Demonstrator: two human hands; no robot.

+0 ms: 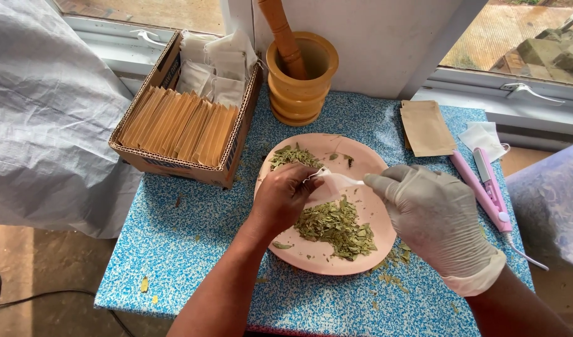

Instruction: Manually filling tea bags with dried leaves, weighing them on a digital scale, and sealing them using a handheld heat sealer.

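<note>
Over a pink plate (361, 153) of dried green leaves (336, 228), both my hands meet. My bare left hand (285, 196) pinches the edge of a small white filter bag (327, 182). My right hand (433, 212), in a white glove, grips the same bag's other side by its fingertips. A second, smaller heap of leaves (293, 156) lies at the plate's far left.
A cardboard box (174, 163) of brown sachets and white bags stands at the back left. A wooden mortar with pestle (299, 75) sits behind the plate. A brown pouch (427, 128), a white bag (484, 138) and a pink heat sealer (486, 190) lie to the right.
</note>
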